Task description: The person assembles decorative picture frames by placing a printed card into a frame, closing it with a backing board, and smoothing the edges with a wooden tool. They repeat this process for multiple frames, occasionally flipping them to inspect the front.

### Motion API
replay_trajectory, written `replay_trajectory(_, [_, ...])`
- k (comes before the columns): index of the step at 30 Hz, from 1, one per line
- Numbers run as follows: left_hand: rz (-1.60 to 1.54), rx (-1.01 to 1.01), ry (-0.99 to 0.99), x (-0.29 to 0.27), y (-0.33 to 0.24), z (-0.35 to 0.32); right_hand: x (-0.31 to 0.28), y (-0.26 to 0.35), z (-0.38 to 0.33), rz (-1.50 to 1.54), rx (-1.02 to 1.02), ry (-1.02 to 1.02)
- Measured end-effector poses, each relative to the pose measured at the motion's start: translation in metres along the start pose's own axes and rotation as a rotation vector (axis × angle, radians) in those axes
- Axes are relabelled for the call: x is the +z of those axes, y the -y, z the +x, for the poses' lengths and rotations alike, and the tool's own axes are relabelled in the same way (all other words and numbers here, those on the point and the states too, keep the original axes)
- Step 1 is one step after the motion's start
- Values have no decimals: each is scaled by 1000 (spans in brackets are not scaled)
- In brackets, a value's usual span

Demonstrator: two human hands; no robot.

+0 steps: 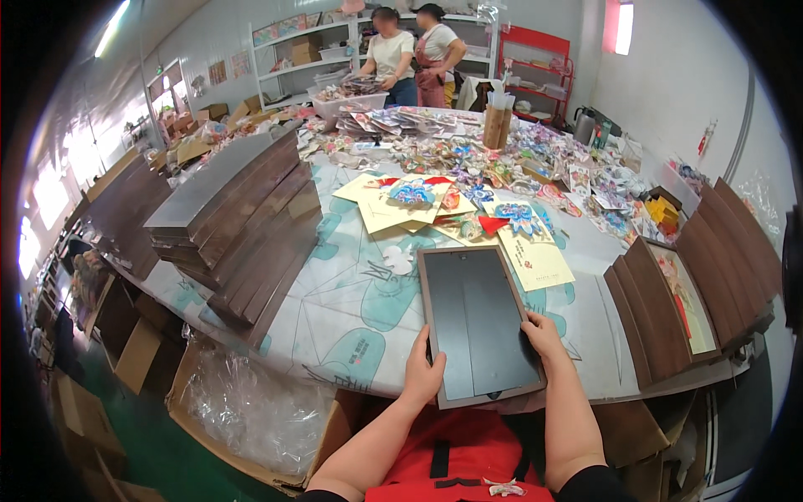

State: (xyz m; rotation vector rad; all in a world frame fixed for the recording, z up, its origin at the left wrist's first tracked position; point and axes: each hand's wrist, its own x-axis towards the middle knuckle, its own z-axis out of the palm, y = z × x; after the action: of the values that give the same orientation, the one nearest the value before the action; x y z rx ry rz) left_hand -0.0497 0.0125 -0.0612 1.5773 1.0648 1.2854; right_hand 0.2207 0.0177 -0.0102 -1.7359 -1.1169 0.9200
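A brown picture frame point(478, 326) with a black backing faces me back side up, tilted at the table's front edge. My left hand point(424, 368) is closed on its left side, and my right hand point(545, 336) grips the right side. Just beyond the frame lie pale yellow cards point(535, 261), some bearing blue and red paper-cut figures point(411, 194). A small white paper cutout point(399, 260) rests left of the frame's top corner. What the frame's front holds is hidden from me.
Stacked wrapped brown frames point(242, 217) rise at the left. More frames point(719, 259) lean in a row at the right, one showing a picture. Colourful cutouts point(502, 163) cover the far table. A carton of clear plastic wrap point(251, 410) stands below. Two people point(393, 54) are at the back.
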Motion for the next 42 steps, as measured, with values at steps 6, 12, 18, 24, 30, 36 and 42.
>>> replay_trajectory(6, [-177,-56,-64,5,5,5,5,14,-3,-139,-36,-22])
replay_trajectory(12, [-161,-64,-104,10,5,8,2,25,-11,-159,-15,6])
replay_trajectory(18, [-196,-177,-153,6,-9,6,9,17,-26,-28,-59,-72])
replay_trajectory(24, [-161,-167,-140,5,0,5,15,3,-20,114,-91,-111])
replay_trajectory(30, [-58,-116,-168,7,1,8,14,14,-26,60,-126,-84])
replay_trajectory(36, [-68,-102,-117,-6,-7,-9,7,2,-40,-68,-70,-64])
replay_trajectory(42, [12,-69,-99,-15,-11,-15,25,7,18,-62,-142,-88])
